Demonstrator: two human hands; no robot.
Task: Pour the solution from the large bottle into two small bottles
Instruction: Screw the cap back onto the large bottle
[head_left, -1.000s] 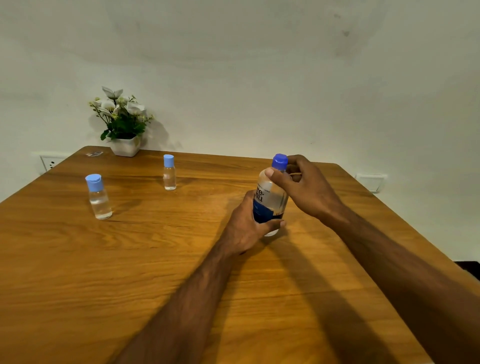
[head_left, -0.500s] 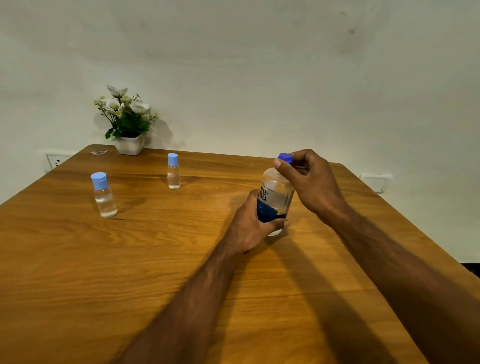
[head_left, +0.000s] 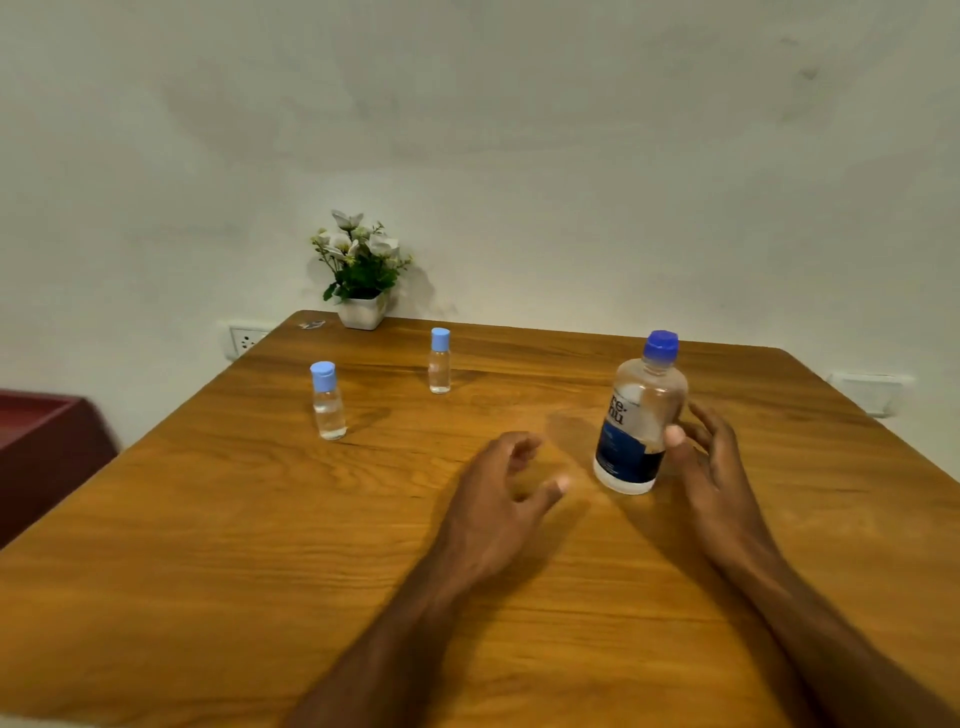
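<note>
The large clear bottle (head_left: 640, 415), with a dark blue label and a blue cap on, stands upright on the wooden table (head_left: 260, 545). My right hand (head_left: 714, 467) is just to its right with the fingers spread; the thumb tip touches the bottle's side. My left hand (head_left: 501, 493) hovers open to the left of the bottle, apart from it. Two small clear bottles with light blue caps stand farther left: one nearer (head_left: 327, 400), one farther back (head_left: 440, 361). Both hold some clear liquid.
A white pot of flowers (head_left: 362, 270) stands at the table's far edge against the wall. A dark red piece of furniture (head_left: 41, 441) sits beyond the table's left edge. Wall sockets (head_left: 244, 340) are at the left and right of the table.
Both hands have let go of the large bottle: the left came off its body, the right came off the cap and dropped beside it. The view has turned left.
</note>
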